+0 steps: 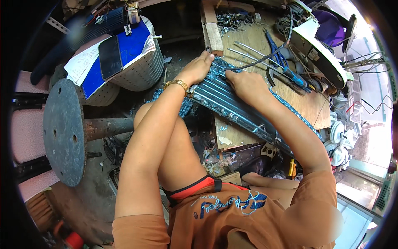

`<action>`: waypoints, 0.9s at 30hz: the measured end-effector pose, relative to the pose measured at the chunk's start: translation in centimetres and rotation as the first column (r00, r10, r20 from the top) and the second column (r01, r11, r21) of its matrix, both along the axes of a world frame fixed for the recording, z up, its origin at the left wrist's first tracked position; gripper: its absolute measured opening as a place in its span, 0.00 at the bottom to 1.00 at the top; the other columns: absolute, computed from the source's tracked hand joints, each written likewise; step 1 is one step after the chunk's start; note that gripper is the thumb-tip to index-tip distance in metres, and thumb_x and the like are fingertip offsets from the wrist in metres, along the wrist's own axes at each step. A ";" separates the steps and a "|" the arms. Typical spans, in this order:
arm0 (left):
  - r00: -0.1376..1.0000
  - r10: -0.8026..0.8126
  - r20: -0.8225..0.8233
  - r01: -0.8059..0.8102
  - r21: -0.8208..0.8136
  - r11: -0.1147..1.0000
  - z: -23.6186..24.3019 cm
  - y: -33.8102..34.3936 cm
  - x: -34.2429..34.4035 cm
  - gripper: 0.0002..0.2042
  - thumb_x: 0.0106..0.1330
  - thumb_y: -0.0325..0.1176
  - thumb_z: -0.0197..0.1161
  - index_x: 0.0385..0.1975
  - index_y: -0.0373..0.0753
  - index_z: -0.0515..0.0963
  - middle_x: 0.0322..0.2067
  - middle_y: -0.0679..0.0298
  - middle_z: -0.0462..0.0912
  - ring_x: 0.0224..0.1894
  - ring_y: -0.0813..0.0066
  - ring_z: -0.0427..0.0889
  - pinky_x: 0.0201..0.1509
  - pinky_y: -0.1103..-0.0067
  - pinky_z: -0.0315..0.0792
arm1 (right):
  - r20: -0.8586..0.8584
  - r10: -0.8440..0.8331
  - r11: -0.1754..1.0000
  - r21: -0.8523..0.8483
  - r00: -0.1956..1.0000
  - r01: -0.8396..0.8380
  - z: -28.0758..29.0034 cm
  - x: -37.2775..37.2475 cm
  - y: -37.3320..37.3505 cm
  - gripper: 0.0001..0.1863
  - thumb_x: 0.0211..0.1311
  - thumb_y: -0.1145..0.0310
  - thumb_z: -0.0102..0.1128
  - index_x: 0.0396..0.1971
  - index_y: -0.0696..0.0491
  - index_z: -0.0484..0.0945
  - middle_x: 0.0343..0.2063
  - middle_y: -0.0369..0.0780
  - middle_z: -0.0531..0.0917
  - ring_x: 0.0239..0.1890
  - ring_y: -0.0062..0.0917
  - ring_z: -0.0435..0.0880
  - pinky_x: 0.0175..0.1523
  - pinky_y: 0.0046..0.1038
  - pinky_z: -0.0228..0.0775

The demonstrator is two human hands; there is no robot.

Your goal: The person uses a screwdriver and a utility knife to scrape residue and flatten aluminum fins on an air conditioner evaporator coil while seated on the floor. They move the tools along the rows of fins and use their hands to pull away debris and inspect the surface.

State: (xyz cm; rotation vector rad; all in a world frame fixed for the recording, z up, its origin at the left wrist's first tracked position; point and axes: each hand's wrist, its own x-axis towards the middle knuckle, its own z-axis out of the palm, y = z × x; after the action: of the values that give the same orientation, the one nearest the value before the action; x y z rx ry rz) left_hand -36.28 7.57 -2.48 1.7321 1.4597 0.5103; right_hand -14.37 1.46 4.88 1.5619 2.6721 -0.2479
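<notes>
A long dark ridged panel (232,103) slants across my lap and the edge of a wooden work board. Crinkled, shiny blue plastic wrap (218,69) covers its far end and runs along its right edge. My left hand (198,69), with a gold bracelet on the wrist, is closed at the panel's far left corner, its fingertips partly hidden by a wood block. Closer to the middle, my right hand (248,86) is curled over the wrapped right edge, thumb toward the wrap. A black cable (259,61) passes just beyond this thumb.
Screwdrivers (253,58), blue-handled pliers (271,45) and a blue-handled tool (295,78) lie on the wooden board (244,33). Left stand a perforated metal drum (143,72) bearing a blue notebook and phone (110,57), and a round metal disc (64,133) on a pipe.
</notes>
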 end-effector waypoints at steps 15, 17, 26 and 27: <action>0.995 -0.057 0.083 0.062 -0.061 0.996 -1.0 0.8 -1.1 0.39 0.86 0.58 0.36 0.79 0.25 0.56 0.80 0.43 0.60 0.84 0.54 0.55 0.84 0.72 0.49 | 0.113 -0.081 0.997 0.010 0.990 0.080 0.4 7.7 -4.3 0.09 0.75 0.61 0.53 0.45 0.46 0.81 0.29 0.50 0.88 0.35 0.51 0.90 0.38 0.52 0.79; 0.992 -0.090 0.093 0.094 -0.036 0.995 -1.3 1.1 -1.0 0.38 0.87 0.57 0.36 0.79 0.25 0.56 0.79 0.44 0.61 0.83 0.55 0.56 0.84 0.72 0.50 | 0.076 -0.077 0.997 0.005 0.994 0.077 0.3 9.4 -5.1 0.09 0.75 0.60 0.55 0.44 0.46 0.81 0.29 0.50 0.88 0.35 0.51 0.89 0.38 0.52 0.79; 0.983 -0.086 0.163 0.081 0.034 0.996 -0.9 0.5 0.7 0.28 0.88 0.51 0.35 0.67 0.31 0.69 0.64 0.40 0.77 0.69 0.45 0.75 0.74 0.65 0.64 | 0.167 -0.187 0.981 -0.022 0.968 0.194 0.7 15.9 -9.4 0.09 0.76 0.59 0.55 0.44 0.46 0.80 0.29 0.49 0.88 0.35 0.51 0.89 0.38 0.53 0.79; 0.983 -0.106 0.149 0.097 0.069 0.993 -1.0 0.5 0.1 0.28 0.88 0.51 0.35 0.67 0.31 0.69 0.63 0.41 0.77 0.68 0.46 0.76 0.74 0.66 0.64 | 0.165 -0.191 0.980 -0.020 0.968 0.196 0.9 16.0 -9.8 0.09 0.76 0.59 0.55 0.44 0.46 0.80 0.29 0.49 0.88 0.35 0.51 0.89 0.38 0.53 0.79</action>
State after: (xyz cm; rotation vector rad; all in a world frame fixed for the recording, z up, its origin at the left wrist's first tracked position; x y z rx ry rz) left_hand -36.22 8.08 -3.43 1.7645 1.2534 0.6242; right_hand 1.66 -8.33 5.82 1.7516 2.3834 -0.1652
